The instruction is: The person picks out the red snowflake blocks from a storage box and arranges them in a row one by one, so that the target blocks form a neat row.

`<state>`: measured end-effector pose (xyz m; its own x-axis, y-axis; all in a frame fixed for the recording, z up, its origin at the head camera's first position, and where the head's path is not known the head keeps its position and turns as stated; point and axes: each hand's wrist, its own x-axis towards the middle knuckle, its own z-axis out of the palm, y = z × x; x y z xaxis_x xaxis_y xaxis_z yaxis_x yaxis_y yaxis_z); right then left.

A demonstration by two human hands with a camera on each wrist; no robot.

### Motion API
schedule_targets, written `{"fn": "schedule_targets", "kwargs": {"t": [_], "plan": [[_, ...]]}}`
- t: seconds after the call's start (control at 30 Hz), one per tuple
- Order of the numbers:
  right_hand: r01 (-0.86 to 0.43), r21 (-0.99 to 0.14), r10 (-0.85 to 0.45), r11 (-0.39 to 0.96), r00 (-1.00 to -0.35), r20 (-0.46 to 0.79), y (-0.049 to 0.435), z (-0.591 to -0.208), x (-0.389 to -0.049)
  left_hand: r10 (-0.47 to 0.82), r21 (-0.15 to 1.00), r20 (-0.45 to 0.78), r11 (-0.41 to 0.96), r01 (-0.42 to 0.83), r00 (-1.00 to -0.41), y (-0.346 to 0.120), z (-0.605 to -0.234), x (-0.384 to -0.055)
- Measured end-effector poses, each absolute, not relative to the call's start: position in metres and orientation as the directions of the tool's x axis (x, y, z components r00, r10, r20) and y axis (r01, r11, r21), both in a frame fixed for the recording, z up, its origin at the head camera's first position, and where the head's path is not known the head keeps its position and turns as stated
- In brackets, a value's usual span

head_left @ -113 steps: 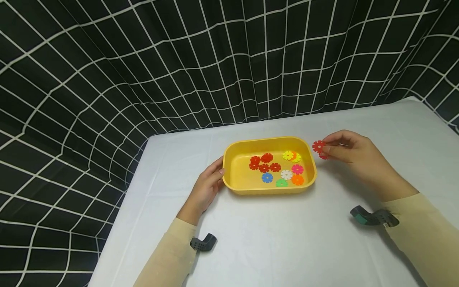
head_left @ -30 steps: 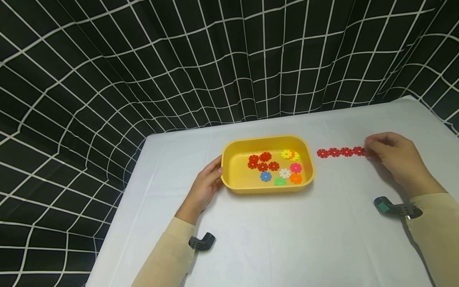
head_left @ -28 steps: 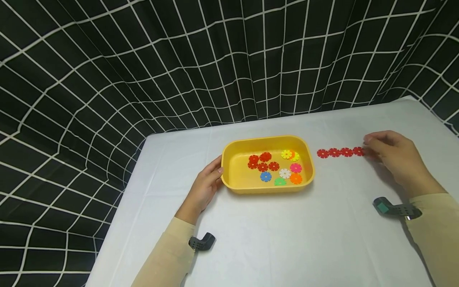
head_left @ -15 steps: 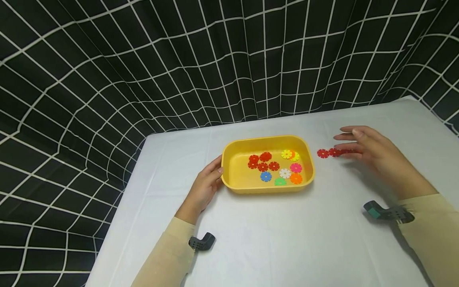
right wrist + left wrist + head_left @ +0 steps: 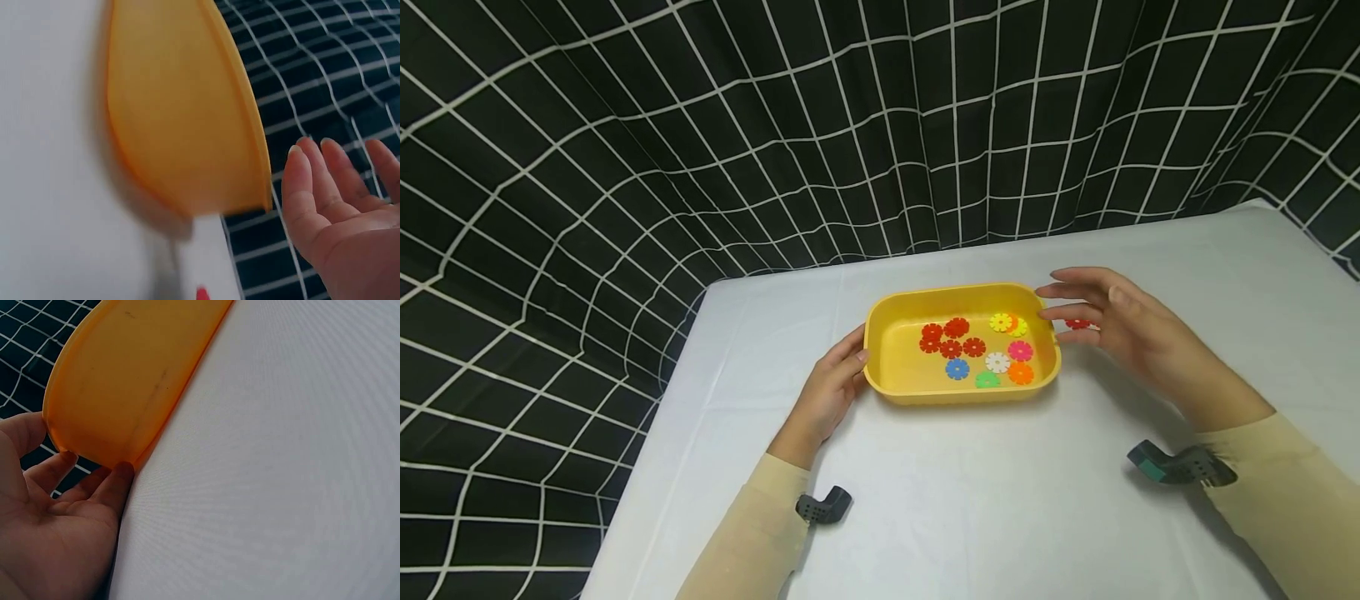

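A yellow plastic tray (image 5: 962,398) stands on the table with several notched plastic discs inside: red discs (image 5: 951,348) grouped left of centre, and a blue disc (image 5: 957,369), a white disc (image 5: 997,362) and other colours farther right. My left hand (image 5: 829,393) holds the tray's left end, thumb at the rim and fingertips against the outer wall (image 5: 103,434). At the other end my right hand (image 5: 1138,333) hovers with parted fingers and nothing in them, fingertips overlapping the rim. Behind it, part of a red disc (image 5: 1078,322) shows on the table; the rest of that row is hidden.
White cloth covers the table (image 5: 955,500). A black curtain with a white grid (image 5: 850,125) hangs behind the table and along its sides. Dark wrist cameras (image 5: 824,506) are strapped over both sleeves.
My right hand has let go at the right end of the row of red discs and moved left over it to the tray's right rim, fingers spreading. The left hand has stayed put.
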<state>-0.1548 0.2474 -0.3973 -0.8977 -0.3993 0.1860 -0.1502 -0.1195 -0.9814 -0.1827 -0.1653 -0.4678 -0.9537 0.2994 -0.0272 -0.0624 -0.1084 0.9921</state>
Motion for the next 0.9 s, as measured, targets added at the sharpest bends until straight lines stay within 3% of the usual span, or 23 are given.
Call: {"fn": "schedule_targets", "kwargs": {"t": [0.6,0.9], "plan": [[-0.008,-0.995,-0.376,0.104,-0.926,-0.032,0.166,-0.402,-0.191,0.299,0.991,-0.042,-0.112,-0.078,-0.953,-0.164,-0.47,-0.183],[0.047,-0.949,-0.355,0.31,-0.921,-0.162,0.15,-0.411,-0.208,0.293,0.991,-0.047,-0.107,-0.082,-0.955,-0.165,-0.47,-0.184]]}}
